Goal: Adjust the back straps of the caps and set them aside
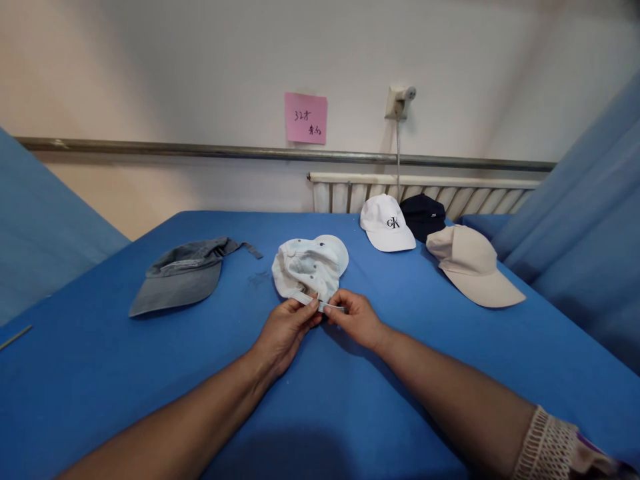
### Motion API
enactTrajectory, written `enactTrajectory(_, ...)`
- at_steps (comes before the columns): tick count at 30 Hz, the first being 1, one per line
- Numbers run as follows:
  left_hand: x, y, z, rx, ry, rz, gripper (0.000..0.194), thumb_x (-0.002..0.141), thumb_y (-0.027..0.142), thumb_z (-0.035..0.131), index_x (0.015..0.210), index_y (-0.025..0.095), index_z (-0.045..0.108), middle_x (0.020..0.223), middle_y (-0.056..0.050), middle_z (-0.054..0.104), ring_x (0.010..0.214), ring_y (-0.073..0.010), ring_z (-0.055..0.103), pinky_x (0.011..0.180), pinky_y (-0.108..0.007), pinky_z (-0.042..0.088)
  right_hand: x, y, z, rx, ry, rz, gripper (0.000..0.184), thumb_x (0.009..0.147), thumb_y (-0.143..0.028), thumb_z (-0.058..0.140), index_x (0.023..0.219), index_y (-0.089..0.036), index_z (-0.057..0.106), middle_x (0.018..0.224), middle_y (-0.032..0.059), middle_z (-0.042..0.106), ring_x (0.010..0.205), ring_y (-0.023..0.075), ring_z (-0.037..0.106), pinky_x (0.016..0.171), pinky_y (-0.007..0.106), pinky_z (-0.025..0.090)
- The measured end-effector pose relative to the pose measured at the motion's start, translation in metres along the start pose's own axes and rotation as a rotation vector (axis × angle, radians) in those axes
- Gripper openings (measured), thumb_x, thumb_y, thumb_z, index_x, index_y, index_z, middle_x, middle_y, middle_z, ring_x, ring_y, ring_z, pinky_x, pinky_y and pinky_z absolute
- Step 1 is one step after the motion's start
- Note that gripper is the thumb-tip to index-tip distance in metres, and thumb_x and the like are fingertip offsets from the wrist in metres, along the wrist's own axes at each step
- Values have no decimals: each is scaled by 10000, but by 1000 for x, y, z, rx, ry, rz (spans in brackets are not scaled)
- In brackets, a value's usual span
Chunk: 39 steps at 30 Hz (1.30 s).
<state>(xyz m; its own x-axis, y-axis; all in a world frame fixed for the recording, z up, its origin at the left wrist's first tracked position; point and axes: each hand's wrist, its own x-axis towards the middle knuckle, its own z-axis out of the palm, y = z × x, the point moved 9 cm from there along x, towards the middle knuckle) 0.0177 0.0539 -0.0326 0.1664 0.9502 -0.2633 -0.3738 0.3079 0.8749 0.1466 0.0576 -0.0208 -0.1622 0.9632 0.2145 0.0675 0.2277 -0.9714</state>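
Left hand [284, 331] and right hand [359, 320] pinch pale cap [314, 261] strap [303, 298]; grey cap [183, 279] near left edge of table [350, 407]; beige cap [470, 260] near right.

Saw on the blue-covered table [340, 393] a gray cap [183, 273] and a thin yellowish stick [15, 337] toward the left, a pale cap [326, 261] near the middle, and toward the right a white cap [385, 223] just beside a dark cap [423, 215], with a beige cap [470, 260] nearer the front.
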Motion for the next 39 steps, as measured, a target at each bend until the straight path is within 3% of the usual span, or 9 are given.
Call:
enactTrajectory(8,1,-1,-2,-28,19,16,294,578,208,888,805,109,728,778,-38,701,685,-107,638,680,-198,547,0,0,0,36,0,17,176,778,-326,626,684,-199,547,648,-19,590,608,127,527,590,259,403)
enactTrajectory(17,-1,-1,-4,-19,57,7,314,534,203,899,776,104,726,761,-38,700,670,-110,635,669,-204,534,-1,2,1,140,-20,24,247,783,-376,655,660,-194,540,613,-14,594,584,127,534,602,270,412)
enactTrajectory(39,-2,8,-3,75,80,125,358,528,301,881,773,119,694,692,-19,684,612,-120,598,622,-242,481,-1,-1,6,60,-48,28,220,796,-356,642,678,-193,553,653,-8,617,637,135,558,636,279,437)
